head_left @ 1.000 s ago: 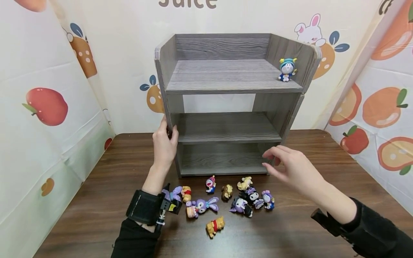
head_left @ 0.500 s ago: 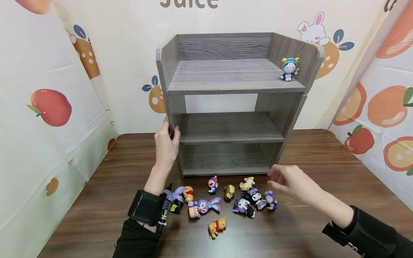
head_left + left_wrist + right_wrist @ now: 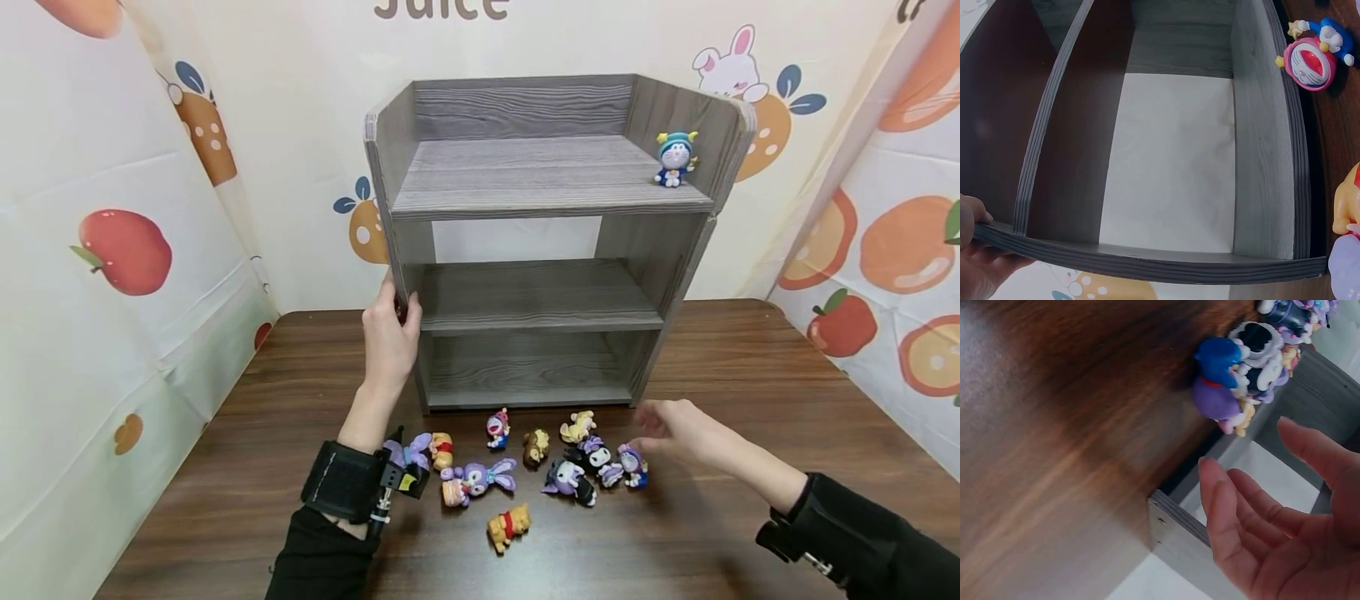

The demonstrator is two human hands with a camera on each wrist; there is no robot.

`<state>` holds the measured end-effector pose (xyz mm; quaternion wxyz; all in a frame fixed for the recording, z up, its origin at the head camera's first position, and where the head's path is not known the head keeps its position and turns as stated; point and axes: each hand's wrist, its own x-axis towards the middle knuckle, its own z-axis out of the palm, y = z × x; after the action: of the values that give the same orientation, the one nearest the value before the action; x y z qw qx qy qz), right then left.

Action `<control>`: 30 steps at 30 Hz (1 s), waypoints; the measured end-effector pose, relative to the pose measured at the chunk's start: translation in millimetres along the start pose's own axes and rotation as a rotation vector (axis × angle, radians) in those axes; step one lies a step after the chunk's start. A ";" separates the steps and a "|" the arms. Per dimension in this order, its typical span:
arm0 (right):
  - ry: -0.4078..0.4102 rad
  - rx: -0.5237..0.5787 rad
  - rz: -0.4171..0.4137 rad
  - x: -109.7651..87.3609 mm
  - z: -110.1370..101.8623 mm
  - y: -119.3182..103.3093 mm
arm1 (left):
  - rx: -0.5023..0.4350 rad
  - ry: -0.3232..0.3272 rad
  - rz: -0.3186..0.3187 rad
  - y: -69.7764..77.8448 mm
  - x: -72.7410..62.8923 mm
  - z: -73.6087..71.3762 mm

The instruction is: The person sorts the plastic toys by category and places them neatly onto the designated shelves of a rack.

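Note:
My left hand (image 3: pixel 390 342) grips the left side panel of the grey wood-grain shelf unit (image 3: pixel 510 175); in the left wrist view its thumb and fingers lie on either side of the panel edge. My right hand (image 3: pixel 678 429) is just beside a small purple-hooded, blue-bodied figurine (image 3: pixel 634 467) at the right end of a cluster. Seen from the right wrist, thumb and fingers (image 3: pixel 1219 512) are spread apart, holding nothing, and that figurine (image 3: pixel 1216 394) lies beyond them. On the top shelf's right end stands a blue-and-white figurine (image 3: pixel 675 158) wearing a teal hat with yellow horns.
Several more figurines lie before the shelf unit: a pink-hooded one (image 3: pixel 498 429), a brown one (image 3: pixel 536 448), a cream one (image 3: pixel 577 427), a purple long-eared one (image 3: pixel 480 478), and a yellow bear (image 3: pixel 509 527) nearest me. Printed cloth (image 3: pixel 300 125) walls the wooden table (image 3: pixel 322 367).
My right hand has come down from beside the shelf's lower right corner to the purple-hooded figurine. The left hand keeps its grip on the panel. The head view has shifted slightly.

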<state>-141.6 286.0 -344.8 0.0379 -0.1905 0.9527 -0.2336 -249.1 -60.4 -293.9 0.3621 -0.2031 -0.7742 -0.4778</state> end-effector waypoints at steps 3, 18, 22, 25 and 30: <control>-0.053 0.016 0.029 1.0 3.7 3.9 | 0.003 -0.001 0.001 -0.4 -0.6 0.3; -0.280 0.313 0.214 11.9 12.6 17.0 | -0.003 -0.005 -0.020 -0.4 0.5 0.7; -0.304 0.368 0.211 14.2 14.1 17.9 | -0.003 -0.002 -0.017 -0.2 1.1 0.6; -0.313 0.387 0.204 15.1 15.0 18.0 | 0.006 -0.001 -0.013 -0.4 1.4 0.6; -0.324 0.392 0.199 15.1 16.4 18.6 | -0.008 -0.003 -0.011 -1.0 1.2 0.5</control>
<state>-159.4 288.4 -367.7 0.2488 -0.1200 0.8849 -0.3750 -250.7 -60.5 -293.7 0.3576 -0.2010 -0.7740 -0.4824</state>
